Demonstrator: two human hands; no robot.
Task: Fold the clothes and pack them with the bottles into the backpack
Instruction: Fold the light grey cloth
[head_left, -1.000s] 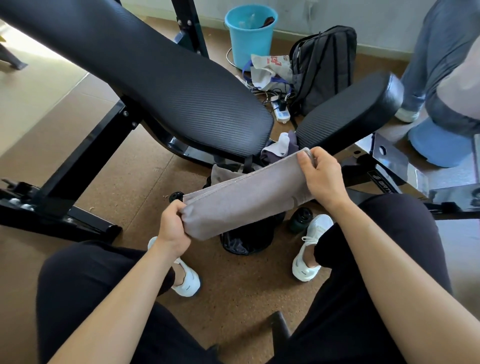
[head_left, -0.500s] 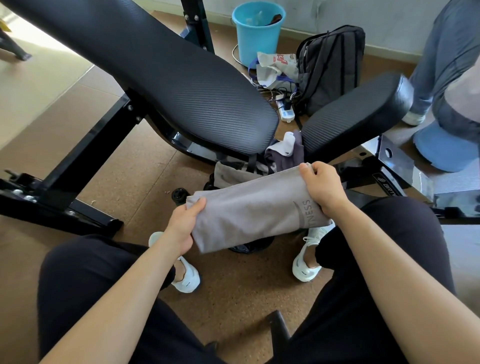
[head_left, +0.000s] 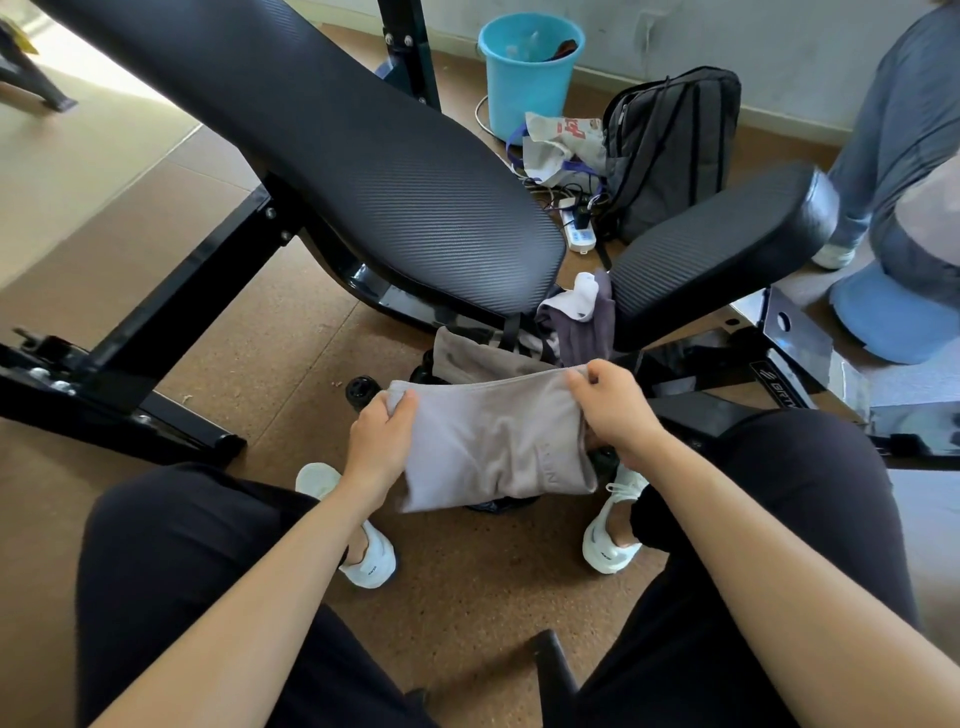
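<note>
A folded light grey garment (head_left: 488, 441) hangs between my knees, held at both upper corners. My left hand (head_left: 382, 441) grips its left edge, thumb on top. My right hand (head_left: 613, 410) pinches its right top corner. Beneath it sits a dark bag (head_left: 498, 503) on the floor, mostly hidden by the garment. More clothes, a taupe piece (head_left: 472, 358) and a purple and white bundle (head_left: 579, 317), lie under the bench gap. A black bottle cap (head_left: 360, 389) shows left of the garment. A grey backpack (head_left: 670, 150) leans near the wall.
A black weight bench with a long pad (head_left: 363, 156) and seat pad (head_left: 722, 244) stands ahead. A blue bucket (head_left: 527, 78), a crumpled bag (head_left: 563, 143) and a power strip (head_left: 579, 234) lie behind it. Another person's legs (head_left: 904, 156) are at the right.
The garment has been folded shorter and now hangs lower; my hands have come closer together, the right one moving left along the top edge.
</note>
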